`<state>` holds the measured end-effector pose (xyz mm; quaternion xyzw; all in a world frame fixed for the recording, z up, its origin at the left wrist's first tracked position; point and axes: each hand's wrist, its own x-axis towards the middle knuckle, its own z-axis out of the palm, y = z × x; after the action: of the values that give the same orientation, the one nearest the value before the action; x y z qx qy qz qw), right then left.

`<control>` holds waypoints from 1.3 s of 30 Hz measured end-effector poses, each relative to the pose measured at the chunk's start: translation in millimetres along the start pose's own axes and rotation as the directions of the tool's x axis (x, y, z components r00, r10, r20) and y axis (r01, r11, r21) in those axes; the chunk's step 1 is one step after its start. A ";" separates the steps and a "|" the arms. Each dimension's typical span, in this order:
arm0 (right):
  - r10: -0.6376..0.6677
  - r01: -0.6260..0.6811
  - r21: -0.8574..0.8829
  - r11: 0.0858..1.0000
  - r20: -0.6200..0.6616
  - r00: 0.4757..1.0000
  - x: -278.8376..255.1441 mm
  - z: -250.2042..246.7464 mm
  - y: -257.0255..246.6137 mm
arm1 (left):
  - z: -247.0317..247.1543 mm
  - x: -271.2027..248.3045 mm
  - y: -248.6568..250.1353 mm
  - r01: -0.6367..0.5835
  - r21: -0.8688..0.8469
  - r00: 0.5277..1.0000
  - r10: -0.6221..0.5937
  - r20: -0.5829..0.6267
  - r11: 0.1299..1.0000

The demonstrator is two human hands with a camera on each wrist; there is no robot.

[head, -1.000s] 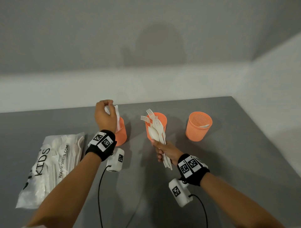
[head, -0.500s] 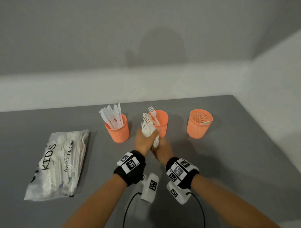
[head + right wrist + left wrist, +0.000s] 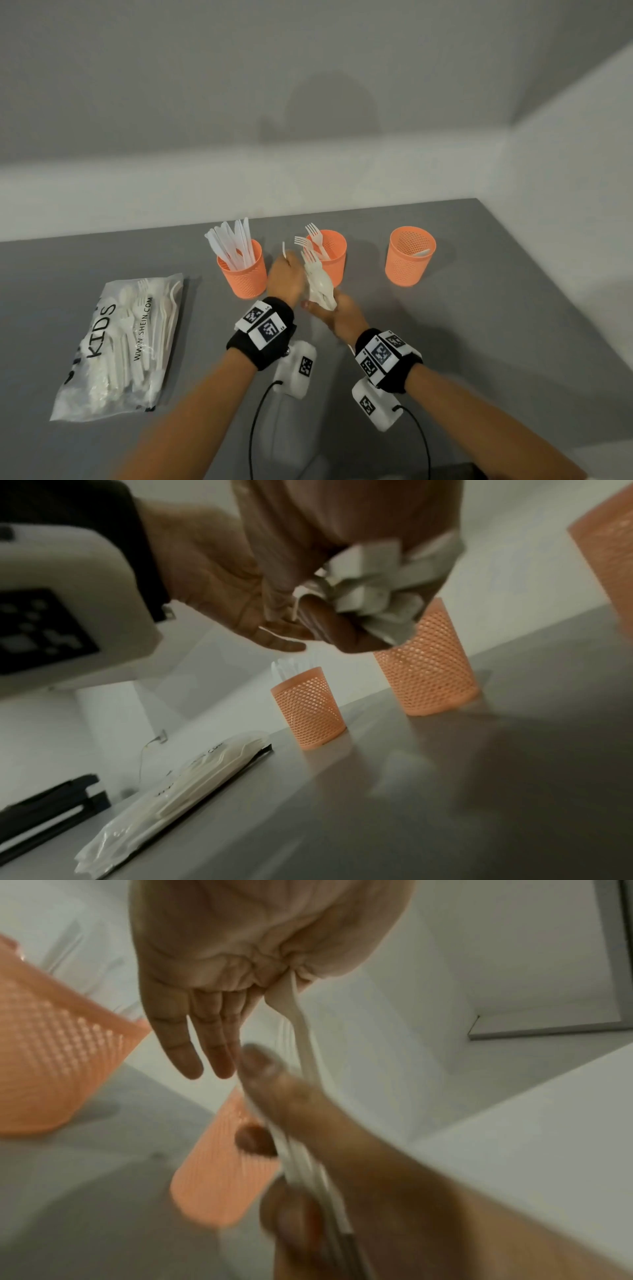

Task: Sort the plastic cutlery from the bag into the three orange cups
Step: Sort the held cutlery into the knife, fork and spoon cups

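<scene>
Cutlery bundle [image 3: 320, 287], mixed forks and spoons, sits clamped in the right hand [image 3: 339, 317] just in front of the middle cup [image 3: 334, 260], above the surface [image 3: 479, 325]. Left hand [image 3: 286, 279] was up at the left cup [image 3: 243, 274] a second ago dropping knives; now it has come across to the bundle and pinches a single white piece [image 3: 301, 1026] between thumb and forefinger, other fingers [image 3: 192, 1037] straight, pulling it clear. Type of that piece unclear, wrist view is blurred. Judgement: knife drop done, next single item being separated for sorting. Left cup holds a thick bunch of knives standing up. Middle cup holds a few forks, tines up. Right cup [image 3: 409, 262] has what looks like one spoon inside, otherwise nearly bare. Bag [image 3: 120, 346] lies flat at far left, well apart from the hands, a lot of white cutlery visible inside, so plenty left to sort.
</scene>
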<state>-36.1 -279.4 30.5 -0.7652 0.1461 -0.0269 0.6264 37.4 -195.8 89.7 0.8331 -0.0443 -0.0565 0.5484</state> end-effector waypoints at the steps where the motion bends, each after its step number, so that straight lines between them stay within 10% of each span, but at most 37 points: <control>1: 0.007 -0.007 0.063 0.998 -0.003 1.000 -1.3 -1.2 1.6 | -6.7 5.3 4.3 -0.022 -0.023 0.999 0.021 -0.032 0.999; 7: 0.119 -0.110 0.185 0.977 -0.036 0.992 -4.5 -5.6 7.1 | -43.1 23.4 22.5 -0.054 -0.446 0.995 0.008 -0.104 0.893; 14: 0.080 -0.089 0.152 0.984 0.066 0.995 -7.4 -3.3 -3.1 | -22.6 11.7 3.7 -0.025 -0.088 0.985 0.039 0.166 0.996; 19: 0.089 -0.098 0.114 0.989 0.082 0.993 -7.4 -7.3 -3.6 | -7.3 7.8 -2.9 -0.112 0.012 0.989 0.110 0.103 0.994; 24: 0.102 -0.109 0.105 0.988 0.071 0.992 -7.2 -14.3 -0.5 | -4.2 7.5 15.0 -0.113 -0.106 0.994 0.114 -0.004 0.988; 31: 0.103 -0.116 0.132 0.984 0.103 0.989 -8.7 -14.7 -1.0 | -2.7 9.8 14.0 0.058 -0.150 0.987 -0.034 0.157 0.987; 39: 0.153 -0.162 0.120 0.979 0.087 0.984 -9.2 -25.0 0.8 | -32.9 34.8 34.8 -0.026 -0.524 0.986 -0.063 -0.153 0.851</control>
<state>-50.6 -300.9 36.4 -0.7106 0.1798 0.0433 0.6789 76.1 -184.4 133.0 0.6542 0.0261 -0.0029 0.7559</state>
